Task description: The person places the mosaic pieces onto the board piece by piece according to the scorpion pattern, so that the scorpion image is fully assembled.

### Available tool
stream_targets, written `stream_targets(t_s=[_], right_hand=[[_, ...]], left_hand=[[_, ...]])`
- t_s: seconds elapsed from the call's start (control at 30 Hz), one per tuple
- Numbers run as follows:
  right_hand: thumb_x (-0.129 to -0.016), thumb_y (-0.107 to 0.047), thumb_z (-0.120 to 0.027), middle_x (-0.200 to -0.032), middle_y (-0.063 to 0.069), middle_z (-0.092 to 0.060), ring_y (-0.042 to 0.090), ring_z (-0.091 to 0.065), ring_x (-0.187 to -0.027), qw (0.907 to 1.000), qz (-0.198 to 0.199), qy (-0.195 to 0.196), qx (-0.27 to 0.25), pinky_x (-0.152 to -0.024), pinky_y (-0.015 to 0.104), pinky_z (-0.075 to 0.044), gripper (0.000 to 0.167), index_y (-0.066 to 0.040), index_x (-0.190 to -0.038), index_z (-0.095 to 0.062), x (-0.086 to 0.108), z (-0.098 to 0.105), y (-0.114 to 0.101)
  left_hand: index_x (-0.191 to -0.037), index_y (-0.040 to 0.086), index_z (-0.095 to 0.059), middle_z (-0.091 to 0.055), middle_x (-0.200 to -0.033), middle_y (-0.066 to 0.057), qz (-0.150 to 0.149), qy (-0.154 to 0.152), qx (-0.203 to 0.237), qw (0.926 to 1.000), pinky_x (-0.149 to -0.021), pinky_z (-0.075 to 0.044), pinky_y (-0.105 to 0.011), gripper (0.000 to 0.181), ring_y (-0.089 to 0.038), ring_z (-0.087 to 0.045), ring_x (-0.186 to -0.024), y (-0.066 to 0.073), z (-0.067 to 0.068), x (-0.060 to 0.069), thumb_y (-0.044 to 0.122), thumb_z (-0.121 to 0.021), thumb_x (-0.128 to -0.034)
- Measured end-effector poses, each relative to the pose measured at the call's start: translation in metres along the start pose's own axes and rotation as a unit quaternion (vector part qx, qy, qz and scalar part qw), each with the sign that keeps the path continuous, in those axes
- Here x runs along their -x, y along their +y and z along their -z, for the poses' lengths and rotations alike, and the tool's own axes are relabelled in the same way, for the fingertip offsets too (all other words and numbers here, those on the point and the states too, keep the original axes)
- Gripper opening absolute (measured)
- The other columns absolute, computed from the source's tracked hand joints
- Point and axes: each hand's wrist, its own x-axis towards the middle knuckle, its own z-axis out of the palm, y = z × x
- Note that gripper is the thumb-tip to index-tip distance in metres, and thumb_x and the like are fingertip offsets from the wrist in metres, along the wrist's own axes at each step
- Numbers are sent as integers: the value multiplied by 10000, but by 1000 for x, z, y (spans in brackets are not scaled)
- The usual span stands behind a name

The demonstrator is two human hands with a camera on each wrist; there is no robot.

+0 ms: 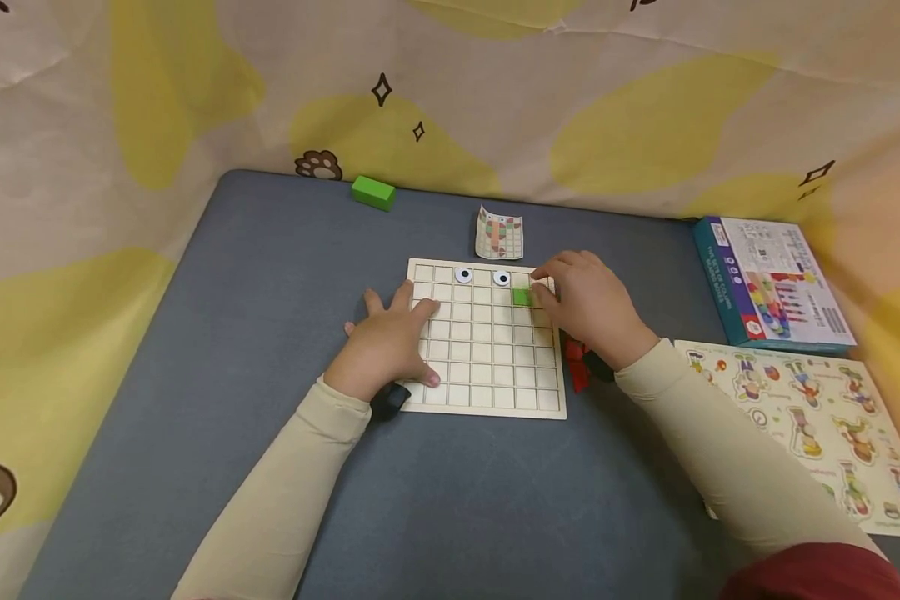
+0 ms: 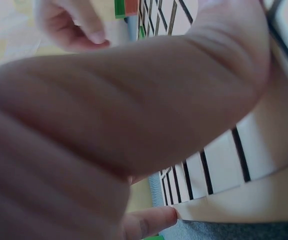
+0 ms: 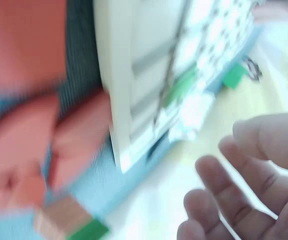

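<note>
A pale gridded board (image 1: 482, 354) lies on the table, two googly eyes (image 1: 462, 275) (image 1: 501, 278) near its top edge. One green square (image 1: 522, 297) sits in its upper right part. My left hand (image 1: 382, 342) rests with spread fingers on the board's left side; in the left wrist view a fingertip (image 2: 166, 216) touches the edge. My right hand (image 1: 591, 304) hovers at the top right corner beside the green square, fingers loosely bent. The right wrist view, blurred, shows those fingers (image 3: 244, 200) apart with nothing between them.
Behind the board stands a small patterned card (image 1: 499, 235). A green block (image 1: 373, 192) is at the back edge. Red pieces (image 1: 577, 363) lie under my right wrist, with a brown and green piece (image 3: 66, 217) nearby. To the right are a box (image 1: 783, 283) and a sticker sheet (image 1: 787, 392).
</note>
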Motion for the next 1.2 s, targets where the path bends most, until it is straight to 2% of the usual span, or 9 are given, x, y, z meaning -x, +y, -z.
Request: stream_targets(t_s=[0.17,0.23,0.37,0.5,0.67,0.87,1.0,1.2], right_hand=[[-1010,-175,-705,-1227,241,-712,465,-588,-1176,9960,-756,451,-143,-1031,603,-466,257,2,-1182,-778,9,25,20],[-1006,-180,-710,-1223,263,-713,484,-586,-1167,9942,-987,411,-137,-1003,626,-474,262,3,-1181,-777,14,30,28],[-991,-207,-732,-1179,260,-734,483,-602,-1119,9926,-1194,153,-148,-912,624,-504,258,-11,-1148,-791,20,31,41],[-980,-260,-773,-1140,209,-760,424,-635,-1039,9924,-1217,-79,-172,-808,562,-527,258,-40,-1110,-815,22,23,49],[-984,-226,-770,-1101,185,-771,368,-630,-944,9925,-1219,-85,-90,-714,507,-518,220,-43,-1093,-825,24,17,52],[-985,-185,-757,-1084,210,-762,396,-608,-951,9925,-1223,-14,-75,-714,522,-499,194,-30,-1085,-819,26,18,53],[-981,-172,-766,-1047,207,-765,394,-597,-939,9923,-1216,197,-113,-717,529,-487,182,-27,-1079,-816,26,23,50],[-958,-157,-794,-1098,177,-777,387,-616,-1013,9956,-816,399,-212,-828,552,-504,148,-52,-1055,-832,13,24,22]], left_hand=[[-1628,187,-429,-117,-1742,-195,24,13,-23,10000,-981,-258,-906,1141,-663,-1,-1504,-1,1,2,372,-1030,-676],[-1629,184,-426,-116,-1742,-199,29,-5,-23,10000,-978,-259,-907,1140,-668,5,-1502,-1,2,2,370,-1029,-680],[-1631,185,-422,-109,-1743,-200,36,-31,-27,10000,-980,-257,-907,1137,-671,11,-1501,-1,2,2,368,-1026,-686],[-1633,187,-420,-107,-1744,-199,40,-46,-41,10000,-983,-260,-904,1138,-673,12,-1500,-1,2,2,371,-1025,-687],[-1635,192,-418,-105,-1746,-193,36,-74,-16,10000,-987,-257,-903,1138,-673,18,-1501,0,1,1,370,-1025,-689],[-1639,196,-412,-99,-1749,-189,32,-77,-32,10000,-985,-262,-902,1148,-671,20,-1502,0,0,1,374,-1026,-685],[-1641,195,-409,-92,-1751,-186,36,-98,-32,9999,-988,-259,-901,1151,-666,20,-1505,1,0,0,374,-1025,-684],[-1639,191,-412,-94,-1750,-191,27,-90,-58,9999,-985,-259,-902,1148,-668,16,-1504,1,0,-1,372,-1025,-686]])
